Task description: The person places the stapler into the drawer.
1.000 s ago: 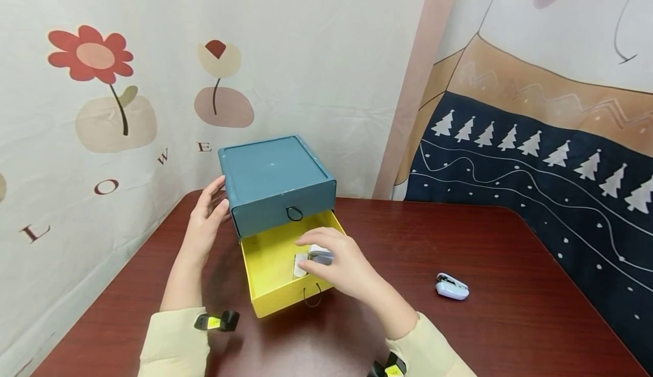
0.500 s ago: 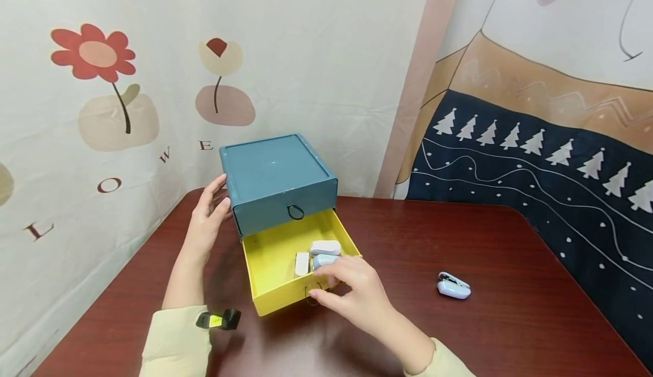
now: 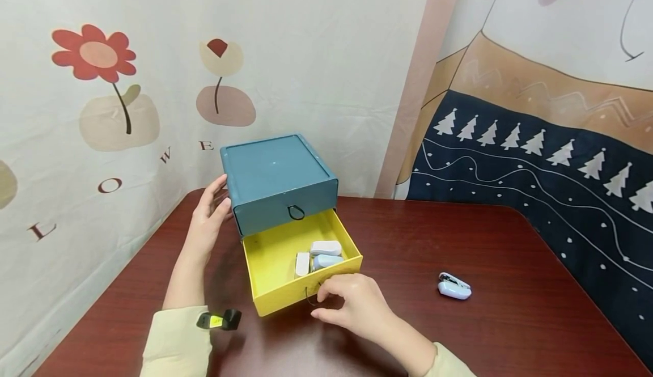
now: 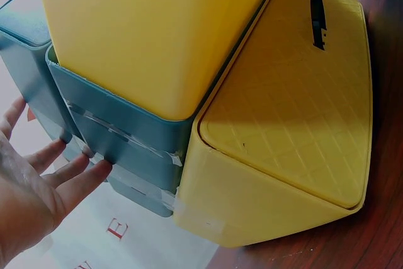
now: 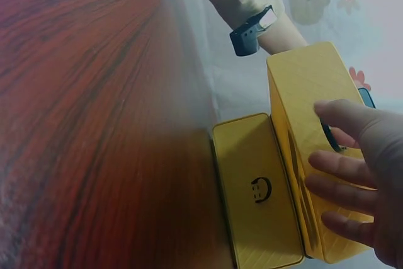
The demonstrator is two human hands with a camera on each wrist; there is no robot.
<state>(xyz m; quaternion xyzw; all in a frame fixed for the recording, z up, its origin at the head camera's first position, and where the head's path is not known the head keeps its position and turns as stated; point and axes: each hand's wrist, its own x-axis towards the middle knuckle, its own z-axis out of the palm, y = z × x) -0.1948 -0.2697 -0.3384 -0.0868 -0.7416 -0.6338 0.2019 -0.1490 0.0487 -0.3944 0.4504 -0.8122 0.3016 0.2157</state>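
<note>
A blue drawer cabinet [image 3: 278, 168] stands on the table with its yellow drawer [image 3: 265, 295] pulled out. Inside lie two white stapler-like pieces, one upright in view [image 3: 302, 264] and one sideways [image 3: 325, 248], plus a light blue one [image 3: 327, 261]. My left hand [image 3: 206, 218] rests its fingertips against the cabinet's left side, fingers spread. At the drawer front, my right hand [image 3: 357, 309] has thumb and forefinger beside the black loop handle [image 5: 329, 135], a gap showing between their tips. Its other fingers lie fairly straight along the yellow front in the right wrist view.
A small light blue stapler [image 3: 454, 286] lies on the dark red table [image 3: 490, 235] to the right. Below the pulled-out drawer, another yellow drawer [image 5: 255, 168] with a black loop sits pushed in. A printed curtain [image 3: 316, 54] hangs behind the cabinet.
My right hand has come out from over the staplers in the drawer and moved down to the loop handle on its front. The left hand stays on the cabinet's side.
</note>
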